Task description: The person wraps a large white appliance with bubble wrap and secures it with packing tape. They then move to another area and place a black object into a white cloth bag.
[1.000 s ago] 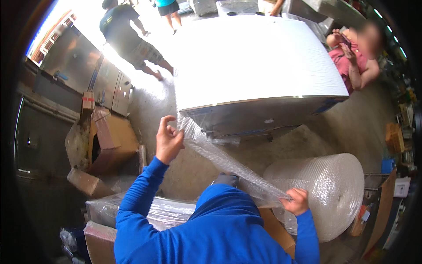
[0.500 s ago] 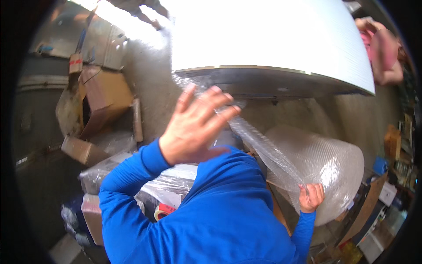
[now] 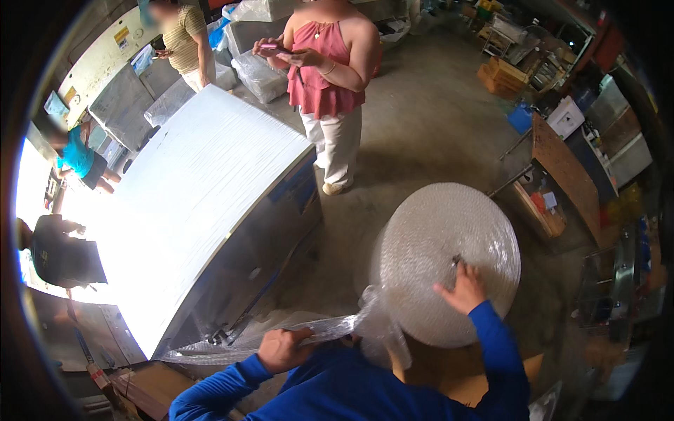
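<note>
A big roll of clear bubble wrap (image 3: pixel 421 259) stands in front of me, its round end turned up toward me. My right hand (image 3: pixel 466 289) rests on that end with the thumb spread away and the fingertips at the hole in its middle. From the roll a gathered strip of bubble wrap (image 3: pixel 344 325) runs left, and my left hand (image 3: pixel 284 349) is closed around it. The strip continues along the bottom edge of a large white-topped metal unit (image 3: pixel 210 168), whose dark side faces me.
A person in a pink top (image 3: pixel 326 63) stands beyond the unit, holding a phone. Other people are at the far left. A wooden board (image 3: pixel 562 168) and shelving clutter the right side. Cardboard (image 3: pixel 151 386) lies at lower left, wrapped goods (image 3: pixel 263 74) at the back.
The view has swung to the right. My left hand, spread open before, has closed on the bubble wrap strip. My right hand has let go of the strip and moved to the roll's middle.
</note>
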`<action>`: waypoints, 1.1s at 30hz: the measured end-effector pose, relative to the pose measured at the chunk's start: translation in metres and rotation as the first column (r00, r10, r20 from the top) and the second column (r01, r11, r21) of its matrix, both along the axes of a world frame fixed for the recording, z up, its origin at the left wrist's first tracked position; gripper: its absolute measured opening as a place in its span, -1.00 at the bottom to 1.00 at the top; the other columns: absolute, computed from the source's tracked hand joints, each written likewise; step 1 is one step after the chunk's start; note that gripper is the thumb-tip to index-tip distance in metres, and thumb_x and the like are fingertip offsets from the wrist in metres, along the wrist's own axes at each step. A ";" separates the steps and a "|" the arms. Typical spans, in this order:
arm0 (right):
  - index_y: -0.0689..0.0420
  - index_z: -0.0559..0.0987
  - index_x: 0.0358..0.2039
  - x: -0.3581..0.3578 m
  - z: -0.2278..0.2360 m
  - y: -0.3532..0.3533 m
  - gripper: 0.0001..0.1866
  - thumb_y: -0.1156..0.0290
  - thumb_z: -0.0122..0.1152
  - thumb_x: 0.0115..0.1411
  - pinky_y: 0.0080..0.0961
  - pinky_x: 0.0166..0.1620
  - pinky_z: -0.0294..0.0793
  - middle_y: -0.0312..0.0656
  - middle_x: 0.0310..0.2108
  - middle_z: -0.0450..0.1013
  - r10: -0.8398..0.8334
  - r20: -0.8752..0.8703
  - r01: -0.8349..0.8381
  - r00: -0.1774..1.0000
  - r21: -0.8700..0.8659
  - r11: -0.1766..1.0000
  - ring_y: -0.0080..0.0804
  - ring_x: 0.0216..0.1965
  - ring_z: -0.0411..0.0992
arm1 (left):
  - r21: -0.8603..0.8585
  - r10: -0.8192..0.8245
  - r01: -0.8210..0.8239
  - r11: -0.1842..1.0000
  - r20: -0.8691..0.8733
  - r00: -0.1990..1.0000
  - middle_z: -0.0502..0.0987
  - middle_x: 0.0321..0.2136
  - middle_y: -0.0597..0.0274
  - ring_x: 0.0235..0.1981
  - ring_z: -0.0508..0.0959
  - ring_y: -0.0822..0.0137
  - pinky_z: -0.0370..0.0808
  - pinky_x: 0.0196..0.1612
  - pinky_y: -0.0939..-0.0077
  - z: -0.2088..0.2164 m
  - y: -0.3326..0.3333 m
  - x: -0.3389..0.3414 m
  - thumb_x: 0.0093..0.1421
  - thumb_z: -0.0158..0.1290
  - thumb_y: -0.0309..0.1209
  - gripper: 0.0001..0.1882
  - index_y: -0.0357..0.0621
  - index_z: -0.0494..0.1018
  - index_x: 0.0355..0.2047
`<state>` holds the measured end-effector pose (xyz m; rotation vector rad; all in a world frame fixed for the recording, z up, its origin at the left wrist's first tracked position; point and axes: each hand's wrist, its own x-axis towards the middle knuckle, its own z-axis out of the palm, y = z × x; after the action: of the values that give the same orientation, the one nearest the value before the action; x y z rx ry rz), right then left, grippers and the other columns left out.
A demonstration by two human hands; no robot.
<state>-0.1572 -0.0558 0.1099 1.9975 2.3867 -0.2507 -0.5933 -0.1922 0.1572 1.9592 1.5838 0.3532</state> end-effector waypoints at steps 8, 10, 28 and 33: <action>0.57 0.29 0.09 0.006 -0.018 0.040 0.30 -0.55 0.28 -0.18 0.03 0.28 0.22 0.40 0.06 0.34 -0.038 -0.133 -0.018 0.990 -0.398 0.917 0.21 0.13 0.35 | -0.145 0.028 -0.026 0.989 0.013 1.000 0.53 -0.34 0.05 -0.28 0.61 -0.11 0.56 -0.30 0.08 0.015 0.037 0.004 0.12 0.22 -0.28 -0.79 -0.12 0.56 -0.31; 0.56 0.31 0.10 0.008 -0.016 0.063 0.33 -0.56 0.30 -0.23 -0.04 0.25 0.30 0.41 0.06 0.36 -0.063 -0.155 -0.013 0.986 -0.449 0.894 0.22 0.11 0.38 | -0.240 0.091 -0.085 0.967 0.016 0.996 0.55 -0.34 0.02 -0.30 0.61 -0.12 0.56 -0.31 0.08 0.017 0.044 0.005 0.13 0.21 -0.28 -0.77 -0.13 0.55 -0.27; 0.62 0.35 0.09 -0.014 0.041 0.278 0.19 -0.27 0.53 -0.18 -0.19 0.20 0.39 0.41 0.07 0.39 -0.183 -0.238 0.046 0.954 -0.488 0.872 0.18 0.12 0.42 | -0.206 0.285 -0.259 0.944 0.109 0.952 0.59 -0.23 -0.06 -0.18 0.61 -0.09 0.52 -0.18 0.13 0.038 0.131 -0.021 0.13 0.12 -0.57 -0.84 -0.18 0.51 -0.24; 0.62 0.34 0.10 -0.002 0.019 0.332 0.17 -0.23 0.55 -0.16 -0.25 0.23 0.35 0.36 0.08 0.40 -0.226 -0.367 0.072 0.902 -0.390 0.918 0.13 0.15 0.40 | -0.140 0.486 -0.468 0.873 0.162 0.859 0.55 -0.39 -0.09 -0.29 0.60 -0.16 0.51 -0.22 0.12 0.038 0.134 -0.006 0.16 0.05 -0.64 -0.85 -0.25 0.45 -0.24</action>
<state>-0.1591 0.2764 0.1284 2.1006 2.1499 -1.1343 -0.5992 -0.0580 0.1954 1.3888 1.9052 0.6312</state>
